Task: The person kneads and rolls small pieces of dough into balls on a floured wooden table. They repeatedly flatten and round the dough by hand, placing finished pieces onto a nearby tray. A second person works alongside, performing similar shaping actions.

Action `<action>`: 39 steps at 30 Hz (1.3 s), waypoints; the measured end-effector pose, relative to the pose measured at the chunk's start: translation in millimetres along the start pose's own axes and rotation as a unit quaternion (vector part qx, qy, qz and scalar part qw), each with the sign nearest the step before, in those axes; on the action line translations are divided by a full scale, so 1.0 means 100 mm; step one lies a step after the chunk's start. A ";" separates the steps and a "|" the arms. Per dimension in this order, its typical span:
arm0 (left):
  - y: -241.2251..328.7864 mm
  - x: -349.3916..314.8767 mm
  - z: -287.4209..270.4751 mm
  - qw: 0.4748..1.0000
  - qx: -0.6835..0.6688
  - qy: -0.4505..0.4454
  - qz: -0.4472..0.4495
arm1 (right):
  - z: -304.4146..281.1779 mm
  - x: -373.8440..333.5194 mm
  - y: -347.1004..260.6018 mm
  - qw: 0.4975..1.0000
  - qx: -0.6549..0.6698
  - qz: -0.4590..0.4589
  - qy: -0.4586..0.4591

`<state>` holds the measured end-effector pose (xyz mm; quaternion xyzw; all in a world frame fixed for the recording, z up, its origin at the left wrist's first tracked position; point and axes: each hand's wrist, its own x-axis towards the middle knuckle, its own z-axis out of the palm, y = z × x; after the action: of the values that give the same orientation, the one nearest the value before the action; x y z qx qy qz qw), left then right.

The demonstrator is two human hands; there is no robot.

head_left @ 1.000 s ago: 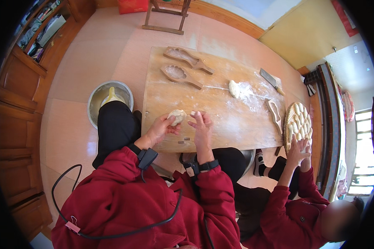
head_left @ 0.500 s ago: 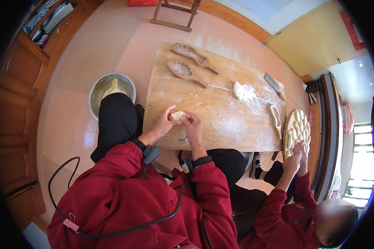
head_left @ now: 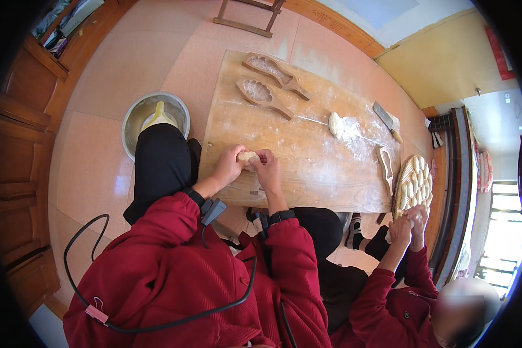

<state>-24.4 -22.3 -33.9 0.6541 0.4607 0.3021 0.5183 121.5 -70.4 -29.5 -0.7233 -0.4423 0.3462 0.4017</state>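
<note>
Between my two hands, over the near left part of the floured wooden board [head_left: 319,185], is a small pale piece of dough [head_left: 248,156]. My left hand [head_left: 228,165] is closed round its left side. With bent fingers, my right hand [head_left: 268,168] pinches the right side. The fingers hide part of the dough. Farther along the board lie two carved wooden moulds [head_left: 261,94], dusted with flour. A larger lump of dough [head_left: 335,124] sits beside a patch of loose flour [head_left: 354,134].
A cleaver [head_left: 384,116] and a third wooden mould [head_left: 385,165] lie at the board's right. Beyond it, a co-worker's hands [head_left: 409,226] work dough by a woven tray [head_left: 397,194] bearing several shaped pieces. A metal basin [head_left: 129,127] with something yellow inside stands left of my knee.
My fingers have shifted slightly round the dough, with the right hand bent closer over it. The co-worker's hands have moved a little lower and to the left. My view has shifted slightly.
</note>
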 end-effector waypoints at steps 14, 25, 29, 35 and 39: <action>0.09 -0.29 -0.08 0.871 0.248 -0.134 0.403 | -0.40 -0.44 0.01 0.992 -0.110 -0.035 -0.056; 0.26 0.00 -0.29 0.918 -0.329 -0.146 -0.166 | -0.67 -0.44 -0.12 0.975 0.182 0.084 0.100; 0.26 -0.01 -0.31 0.884 -0.356 -0.213 -0.218 | -0.58 -0.37 -0.04 0.967 0.214 0.110 0.084; 0.11 -0.12 -0.12 0.977 0.086 -0.182 0.069 | -0.15 -0.18 0.12 0.993 -0.003 -0.057 0.105; 0.00 -0.21 -0.04 0.981 0.063 -0.085 0.160 | 0.21 -0.24 0.12 0.974 -0.198 -0.110 -0.012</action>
<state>-35.6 -39.6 -30.9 0.7740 0.3230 0.2946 0.4581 98.4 -90.3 -45.6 -0.7312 -0.5836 0.2144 0.2807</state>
